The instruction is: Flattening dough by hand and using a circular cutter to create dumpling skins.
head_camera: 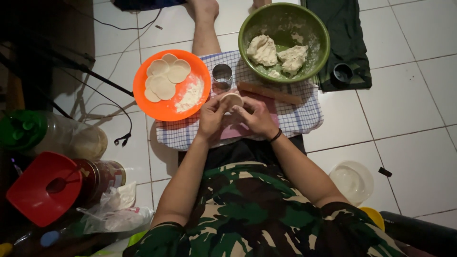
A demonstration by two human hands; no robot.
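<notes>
Both of my hands meet over a pink board (232, 131) on a checked cloth (304, 116) on the floor. My left hand (212, 116) and my right hand (257, 116) together pinch a small round piece of dough (233, 100) between their fingertips. Just beyond it stands a small metal ring cutter (222, 77). A wooden rolling pin (269, 93) lies to the right of it. An orange plate (164, 107) at the left holds several flat dough discs (164, 78) and a heap of flour (191, 94). A green bowl (283, 16) at the back holds two lumps of dough (277, 53).
White tiled floor all round. At the left stand a green-lidded jar (43, 135), a jar with a red lid (45, 188) and a plastic bag (116, 214). A clear lid (353, 182) lies at the right, a dark cloth (345, 35) behind it, and black cables (107, 102) trail at the left.
</notes>
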